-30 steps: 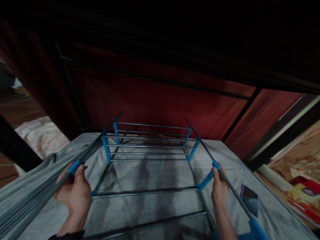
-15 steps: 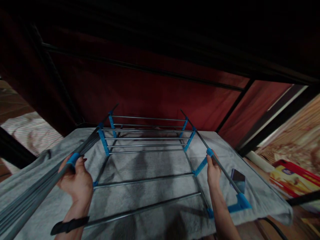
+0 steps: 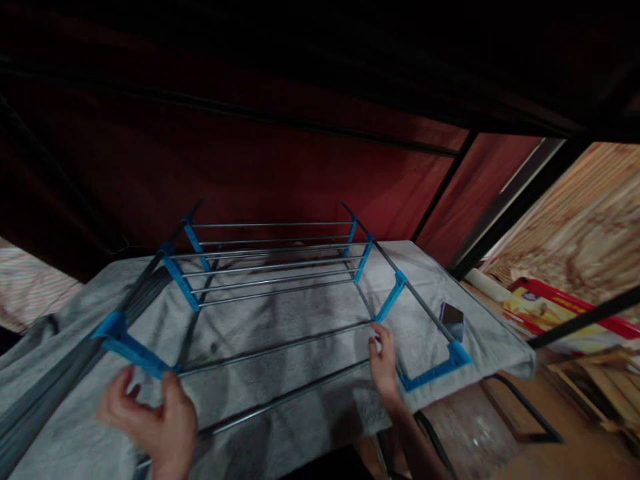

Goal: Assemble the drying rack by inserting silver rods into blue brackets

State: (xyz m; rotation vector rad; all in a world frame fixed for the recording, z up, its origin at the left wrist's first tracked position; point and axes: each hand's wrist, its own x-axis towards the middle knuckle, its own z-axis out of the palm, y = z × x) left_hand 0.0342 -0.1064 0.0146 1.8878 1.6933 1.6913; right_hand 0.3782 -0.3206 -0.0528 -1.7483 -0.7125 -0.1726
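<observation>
A half-built rack of grey metal tubes and blue plastic brackets lies on a grey cloth-covered surface. My left hand is just below the near-left blue bracket, its fingers curved and apart, the thumb tip at the bracket's lower end. Around the right-side bracket, my right hand has its fingertips by the lower joint, where a cross tube meets it. Thumb and forefinger are apart there; whether they touch the joint I cannot tell. A bundle of loose tubes lies at the left.
A phone lies on the cloth to the right. Past the surface edge are a red-and-yellow package and wooden pieces on the floor. A dark red panel with a black frame rises behind the rack.
Both hands have let go of the upper side tubes at the blue brackets and moved down to the brackets' lower ends. The view has shifted to the right.
</observation>
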